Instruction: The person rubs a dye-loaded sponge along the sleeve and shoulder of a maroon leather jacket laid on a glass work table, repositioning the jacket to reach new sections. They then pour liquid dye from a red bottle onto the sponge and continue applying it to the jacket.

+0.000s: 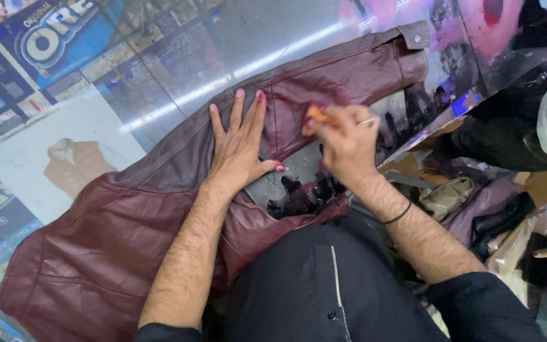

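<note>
Beside blue packaging prints (pixel 52 35), left hand (pixel 238 149) flattens maroon jacket (pixel 115 240).

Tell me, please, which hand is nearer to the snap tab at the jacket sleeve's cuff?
Right. The right hand works mid-sleeve, closer to the snap tab; the left hand lies flat farther down the sleeve.

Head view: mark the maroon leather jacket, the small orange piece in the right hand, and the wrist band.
maroon leather jacket (pixel 96 253), head view, on the broad body panel.
small orange piece (pixel 316 114), head view, on its exposed end above the fingertips.
black wrist band (pixel 399 215), head view, on the strand crossing the right wrist.
</note>
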The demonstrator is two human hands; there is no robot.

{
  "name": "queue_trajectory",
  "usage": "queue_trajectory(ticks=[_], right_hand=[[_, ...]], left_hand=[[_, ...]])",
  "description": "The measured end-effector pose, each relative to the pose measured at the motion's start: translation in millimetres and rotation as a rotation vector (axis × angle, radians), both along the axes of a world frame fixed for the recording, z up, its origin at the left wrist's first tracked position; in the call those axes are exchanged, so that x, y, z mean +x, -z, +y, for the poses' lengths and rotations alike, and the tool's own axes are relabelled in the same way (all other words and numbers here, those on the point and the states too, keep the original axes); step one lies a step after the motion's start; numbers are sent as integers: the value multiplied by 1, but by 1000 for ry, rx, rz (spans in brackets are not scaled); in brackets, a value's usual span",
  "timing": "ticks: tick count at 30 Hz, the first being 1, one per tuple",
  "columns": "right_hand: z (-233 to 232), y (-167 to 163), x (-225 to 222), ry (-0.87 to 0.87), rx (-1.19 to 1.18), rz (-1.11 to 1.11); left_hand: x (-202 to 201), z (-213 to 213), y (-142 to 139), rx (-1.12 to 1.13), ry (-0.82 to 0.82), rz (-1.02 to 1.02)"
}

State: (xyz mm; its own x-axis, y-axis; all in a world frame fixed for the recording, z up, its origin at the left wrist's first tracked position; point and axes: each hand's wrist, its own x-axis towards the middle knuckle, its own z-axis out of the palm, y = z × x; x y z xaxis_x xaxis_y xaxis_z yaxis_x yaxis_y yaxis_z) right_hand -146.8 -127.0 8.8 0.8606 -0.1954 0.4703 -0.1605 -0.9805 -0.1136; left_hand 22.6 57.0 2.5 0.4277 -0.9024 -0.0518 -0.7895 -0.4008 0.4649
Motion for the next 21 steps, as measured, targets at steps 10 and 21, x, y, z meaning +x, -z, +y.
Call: queue_trajectory(ticks=[10,21], right_hand=[[-4,1,21,-127,59,3],[-28,-12,48,59,24,45]], left_hand=[[0,1,3,-17,3,-5],[-1,1,4,-10,11,-6]])
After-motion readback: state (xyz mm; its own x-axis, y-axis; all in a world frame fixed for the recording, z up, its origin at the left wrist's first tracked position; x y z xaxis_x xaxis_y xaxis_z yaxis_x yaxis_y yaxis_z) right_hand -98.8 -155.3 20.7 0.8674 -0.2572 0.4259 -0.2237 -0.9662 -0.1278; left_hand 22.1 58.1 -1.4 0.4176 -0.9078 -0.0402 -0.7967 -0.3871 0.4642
